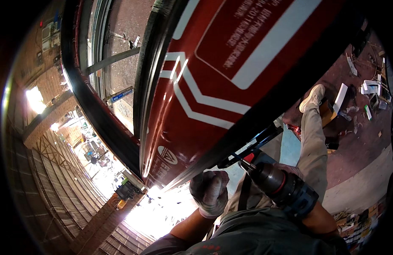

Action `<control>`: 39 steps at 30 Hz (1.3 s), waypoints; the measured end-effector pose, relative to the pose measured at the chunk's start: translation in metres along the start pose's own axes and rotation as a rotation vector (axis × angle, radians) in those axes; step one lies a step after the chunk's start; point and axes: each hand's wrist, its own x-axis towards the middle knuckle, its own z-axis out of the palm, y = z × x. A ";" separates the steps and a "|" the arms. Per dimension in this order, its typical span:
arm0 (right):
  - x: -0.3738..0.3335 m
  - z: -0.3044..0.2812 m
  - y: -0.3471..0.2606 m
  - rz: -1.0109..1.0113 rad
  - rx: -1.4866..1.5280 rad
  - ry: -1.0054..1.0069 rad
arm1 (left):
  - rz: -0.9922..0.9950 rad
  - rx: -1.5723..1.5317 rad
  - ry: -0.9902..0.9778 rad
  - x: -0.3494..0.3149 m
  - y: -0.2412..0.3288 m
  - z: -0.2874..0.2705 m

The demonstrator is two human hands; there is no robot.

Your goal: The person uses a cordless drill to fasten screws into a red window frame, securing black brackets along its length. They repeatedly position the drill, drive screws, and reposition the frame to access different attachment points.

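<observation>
In front of me a large red panel (196,91) with white stripes slants across the view, its rounded end toward my left hand. My left hand (210,193), in a worn, stained glove, is closed beside the panel's lower edge; what it holds, if anything, is hidden. A dark power drill (275,182) is in my right hand (292,170), which is mostly hidden behind the tool. The drill's chuck and thin bit (244,165) point up and left toward a narrow dark rail (251,146) under the panel. I cannot tell if the bit touches it.
A frame with a black rim (79,85) and a crossbar (113,60) stands to the left. On the reddish floor (345,163) at right lie a white strip (340,97), boxes and scraps. My shoe (313,97) is near them. Bright light glares at lower left.
</observation>
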 end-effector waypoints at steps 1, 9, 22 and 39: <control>0.002 -0.004 0.009 0.103 0.262 -0.124 | 0.020 0.043 -0.044 0.004 0.003 0.001; 0.010 0.005 0.003 0.211 0.678 -0.268 | -0.007 -0.132 -0.091 0.009 -0.001 0.003; 0.009 -0.015 -0.021 0.016 0.059 -0.080 | 0.167 0.020 -0.231 0.021 -0.006 0.006; 0.043 -0.035 -0.028 0.143 0.592 -0.080 | 0.007 0.001 -0.062 0.009 -0.005 -0.006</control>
